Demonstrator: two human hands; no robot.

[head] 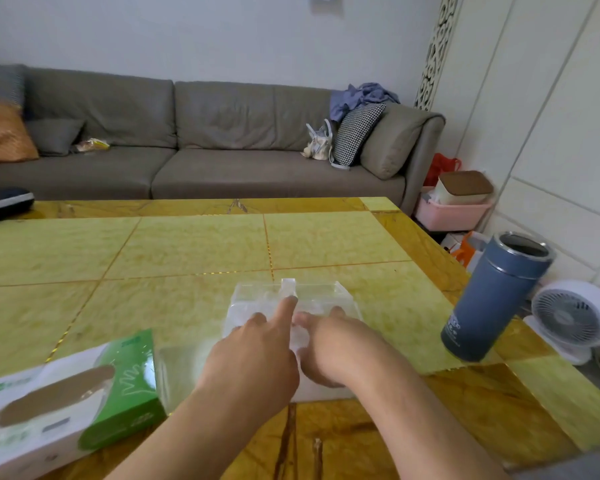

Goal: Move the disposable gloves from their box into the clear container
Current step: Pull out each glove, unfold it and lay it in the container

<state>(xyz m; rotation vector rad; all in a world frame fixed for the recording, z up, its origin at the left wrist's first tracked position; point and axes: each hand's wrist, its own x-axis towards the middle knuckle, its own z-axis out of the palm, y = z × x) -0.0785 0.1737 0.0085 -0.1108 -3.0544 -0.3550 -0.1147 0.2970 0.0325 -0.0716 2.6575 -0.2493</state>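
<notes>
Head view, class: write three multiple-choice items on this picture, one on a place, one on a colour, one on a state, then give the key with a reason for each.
1. Where does the glove box lie relative to the clear container?
A. left
B. right
C. on top

2. What colour is the flask?
A. red
B. blue
C. white

3. What state is the flask's top in?
A. capped
B. open
C. wrapped in cloth

Key: 1 A, the box sits at the table's near left edge; 2 B, its body is slate blue; 3 B, its steel rim shows with no lid on it.
</notes>
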